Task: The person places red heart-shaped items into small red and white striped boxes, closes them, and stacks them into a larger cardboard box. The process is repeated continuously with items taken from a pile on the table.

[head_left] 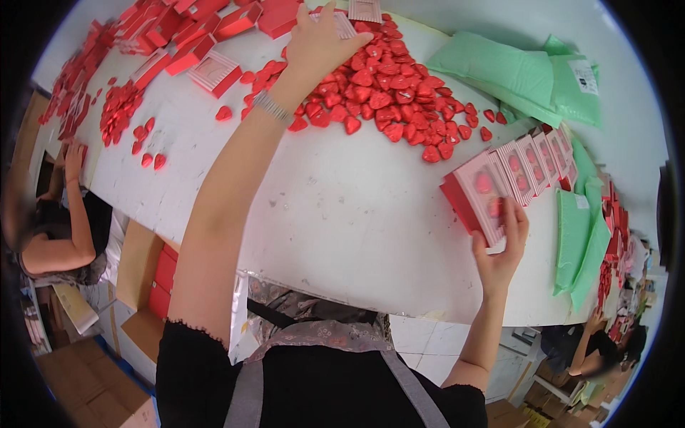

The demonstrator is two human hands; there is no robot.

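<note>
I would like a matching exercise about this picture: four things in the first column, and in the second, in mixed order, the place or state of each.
Things
1. Left hand
2. Right hand
3. Most of the red, foil-wrapped, heart-shaped pieces
4. Pale green plastic packages

Places or states
A. Puffy, with a white label on some
B. Near the picture's top edge, at a pink-striped box
C. Heaped loose on the white table
D. Thumb and fingers on the nearest red box with a striped pink, windowed front

Right pairs: 1-B, 2-D, 3-C, 4-A
</note>
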